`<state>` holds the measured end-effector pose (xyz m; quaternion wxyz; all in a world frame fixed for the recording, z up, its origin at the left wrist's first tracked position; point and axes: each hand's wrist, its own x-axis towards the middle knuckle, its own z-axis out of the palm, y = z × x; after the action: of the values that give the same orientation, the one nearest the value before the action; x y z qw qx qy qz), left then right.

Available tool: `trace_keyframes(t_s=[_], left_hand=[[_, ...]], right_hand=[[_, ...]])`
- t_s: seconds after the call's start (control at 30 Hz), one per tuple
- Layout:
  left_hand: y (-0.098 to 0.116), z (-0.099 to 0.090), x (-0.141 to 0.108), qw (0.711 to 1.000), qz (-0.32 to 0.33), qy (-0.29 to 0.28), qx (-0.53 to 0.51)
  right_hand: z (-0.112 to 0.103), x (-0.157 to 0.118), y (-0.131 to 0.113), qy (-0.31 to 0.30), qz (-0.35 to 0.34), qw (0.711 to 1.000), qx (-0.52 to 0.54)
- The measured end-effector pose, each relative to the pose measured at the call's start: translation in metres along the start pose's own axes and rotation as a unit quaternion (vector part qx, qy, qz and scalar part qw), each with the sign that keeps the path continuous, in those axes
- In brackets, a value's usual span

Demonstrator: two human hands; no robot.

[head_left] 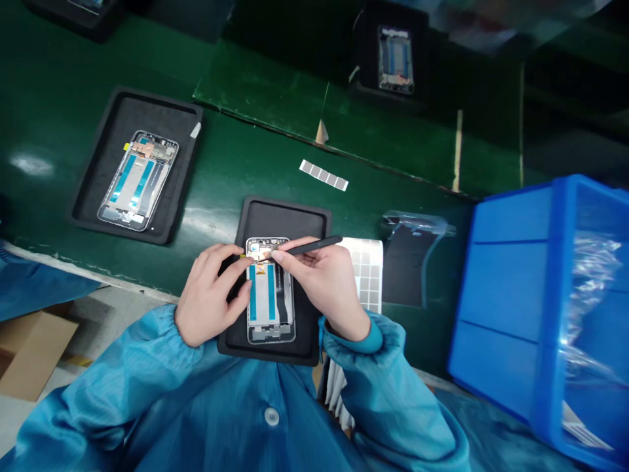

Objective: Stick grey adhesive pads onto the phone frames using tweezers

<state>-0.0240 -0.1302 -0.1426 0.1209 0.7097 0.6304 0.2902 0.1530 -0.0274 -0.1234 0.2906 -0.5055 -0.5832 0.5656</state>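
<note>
An opened smartphone (pixel 262 295) lies face down in a black foam tray (pixel 307 341), its inner parts and two blue strips showing. My left hand (pixel 211 292) rests against the phone's left edge, fingers stretched out and thumb apart, with the fingertips near its upper end. Between the thumb and fingers of my right hand (pixel 327 275) is a slim black stick-like tool (pixel 317 245). It slants toward the circuit board at the top of the phone; its working tip is hidden by my fingers.
At left, another black tray (pixel 179 196) holds a second opened phone (pixel 132 187). A strip of grey stickers (pixel 324 175) lies ahead; a sticker sheet (pixel 369 262) and dark film (pixel 405 262) are at right. Beyond stands a blue bin (pixel 506 288). A farther phone (pixel 396 59) sits across the bench.
</note>
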Motion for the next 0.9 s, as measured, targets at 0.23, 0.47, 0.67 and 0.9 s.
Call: trace_keyframes(t_s=[0.23, 0.47, 0.67, 0.9], left_hand=[[0.0, -0.001, 0.001, 1.0, 0.001, -0.002, -0.003], [0.0, -0.001, 0.001, 1.0, 0.004, -0.014, 0.003], [-0.001, -0.002, 0.002, 0.999, 0.022, -0.034, 0.034], [0.011, -0.014, 0.007, 0.971, 0.069, -0.088, 0.212]], right_hand=[[0.001, -0.001, 0.002, -0.001, -0.007, 1.0, -0.007], [0.0, -0.001, 0.001, 0.002, -0.011, 1.0, -0.019], [0.0, -0.001, 0.003, 0.0, -0.01, 1.0, -0.025], [-0.003, -0.011, -0.003, 0.05, -0.036, 0.998, -0.033]])
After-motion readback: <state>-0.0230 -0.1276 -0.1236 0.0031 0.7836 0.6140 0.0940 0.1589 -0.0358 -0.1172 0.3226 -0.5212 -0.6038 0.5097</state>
